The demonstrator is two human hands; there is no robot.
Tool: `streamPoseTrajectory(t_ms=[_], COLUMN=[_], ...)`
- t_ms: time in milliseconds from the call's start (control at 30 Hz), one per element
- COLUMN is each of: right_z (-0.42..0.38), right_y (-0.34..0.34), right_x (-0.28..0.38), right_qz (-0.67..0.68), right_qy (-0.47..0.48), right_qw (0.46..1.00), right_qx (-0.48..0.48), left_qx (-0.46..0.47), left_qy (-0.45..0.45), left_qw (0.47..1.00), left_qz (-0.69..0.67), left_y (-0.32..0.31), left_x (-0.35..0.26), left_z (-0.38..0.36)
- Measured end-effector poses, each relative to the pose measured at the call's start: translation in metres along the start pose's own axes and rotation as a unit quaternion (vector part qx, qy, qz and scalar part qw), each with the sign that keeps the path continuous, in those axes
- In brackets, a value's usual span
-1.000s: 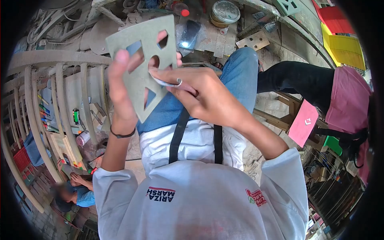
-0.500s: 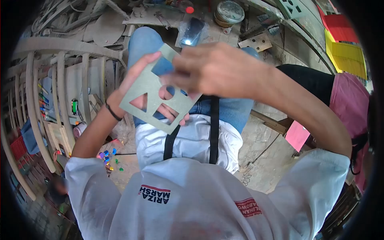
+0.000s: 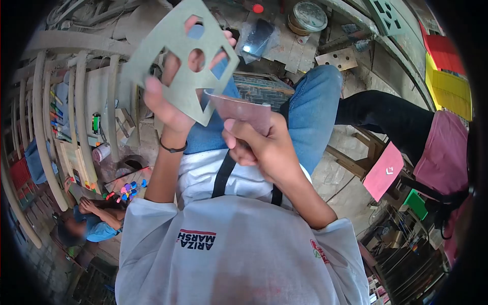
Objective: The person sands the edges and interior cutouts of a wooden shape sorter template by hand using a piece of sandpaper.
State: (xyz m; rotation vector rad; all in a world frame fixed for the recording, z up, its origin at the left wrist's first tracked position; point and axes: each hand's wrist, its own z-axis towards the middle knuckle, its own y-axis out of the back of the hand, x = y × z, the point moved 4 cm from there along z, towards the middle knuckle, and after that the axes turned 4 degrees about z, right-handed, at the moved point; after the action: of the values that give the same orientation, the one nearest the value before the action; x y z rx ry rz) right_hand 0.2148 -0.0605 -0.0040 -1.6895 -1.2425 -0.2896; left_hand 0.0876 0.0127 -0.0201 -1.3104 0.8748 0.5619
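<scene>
My left hand (image 3: 170, 113) holds up a flat grey-green board (image 3: 175, 38) with several shaped cut-outs, among them a circle, a triangle and a hexagon. Its fingers show through the openings and round the far edge, with the thumb at the near left edge. In my right hand (image 3: 264, 145) is a reddish-brown sheet that looks like sandpaper (image 3: 247, 113), pinched between thumb and fingers. The sheet's upper left corner overlaps the board beside the triangular cut-out.
Wooden rails (image 3: 79, 117) stand at left, with a seated person (image 3: 96, 218) beyond them. A lidded tub (image 3: 309, 18) and a plastic-wrapped dark item (image 3: 258, 38) lie ahead. Right of me is a person in black and pink (image 3: 389, 109), near a pink panel (image 3: 384, 172).
The board has moved up and turned in my left hand. My right hand has come down from over the board to its near side, and the reddish-brown sheet now shows clearly.
</scene>
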Motion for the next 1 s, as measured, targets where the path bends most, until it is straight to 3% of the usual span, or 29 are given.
streamPoseTrajectory(t_ms=[67,200,267,367,400,467,500,533,567,600,667,700,767,800,867,900,933,1000], right_z=[-0.001,0.003,0.001,0.001,0.003,0.008,0.010,0.010,0.009,0.011,0.014,0.014,0.018,0.021,0.021,0.018,0.019,0.016], right_y=[-0.004,-0.005,-0.006,-0.006,-0.003,0.004,0.006,0.005,0.003,0.005,0.003,0.004,0.005,0.010,0.012,0.009,0.010,0.006], right_x=[-0.001,0.010,0.005,0.000,-0.004,-0.004,-0.003,0.003,0.008,0.009,0.021,0.030,0.038,0.038,0.038,0.044,0.044,0.045], right_qz=[0.092,0.188,0.153,-0.035,-0.034,-0.208,-0.209,-0.278,-0.344,-0.344,-0.434,-0.434,-0.575,-0.576,-0.591,-0.649,-0.649,-0.681], right_qy=[-0.048,-0.093,-0.097,0.019,0.017,0.094,0.095,0.167,0.237,0.236,0.323,0.323,0.209,0.207,0.319,0.275,0.276,0.372], right_qw=[0.995,0.977,0.983,0.999,0.999,0.972,0.972,0.944,0.906,0.906,0.831,0.832,0.775,0.774,0.708,0.670,0.669,0.576], right_qx=[0.011,0.040,0.033,0.035,0.033,0.060,0.057,0.063,0.071,0.073,0.125,0.122,0.162,0.162,0.216,0.233,0.235,0.258], left_qx=[-0.031,-0.043,-0.032,-0.005,-0.033,-0.059,-0.067,-0.075,-0.101,-0.104,-0.103,-0.101,-0.064,-0.064,0.005,-0.017,-0.018,-0.043], left_qy=[-0.130,-0.221,-0.228,-0.237,-0.188,-0.137,-0.109,-0.081,-0.031,-0.032,0.073,0.075,0.179,0.178,0.289,0.269,0.268,0.365], left_qw=[0.978,0.944,0.948,0.953,0.968,0.980,0.973,0.960,0.975,0.975,0.988,0.988,0.982,0.982,0.953,0.962,0.963,0.925], left_qz=[0.162,0.241,0.222,0.190,0.161,0.129,0.194,0.258,0.194,0.195,0.090,0.090,0.005,0.002,-0.090,-0.030,-0.029,-0.098], left_y=[-0.005,-0.014,-0.013,-0.010,-0.006,-0.003,-0.004,-0.006,-0.007,-0.005,0.003,0.004,0.004,0.009,0.011,0.005,0.002,-0.003], left_x=[-0.004,-0.001,0.002,0.000,-0.001,-0.007,-0.010,-0.013,-0.011,-0.011,-0.003,-0.004,0.005,0.006,0.017,0.013,0.013,0.020], left_z=[-0.002,-0.001,-0.002,-0.002,0.001,0.006,0.008,0.011,0.012,0.010,0.010,0.010,0.007,0.006,0.003,0.001,0.002,-0.004])
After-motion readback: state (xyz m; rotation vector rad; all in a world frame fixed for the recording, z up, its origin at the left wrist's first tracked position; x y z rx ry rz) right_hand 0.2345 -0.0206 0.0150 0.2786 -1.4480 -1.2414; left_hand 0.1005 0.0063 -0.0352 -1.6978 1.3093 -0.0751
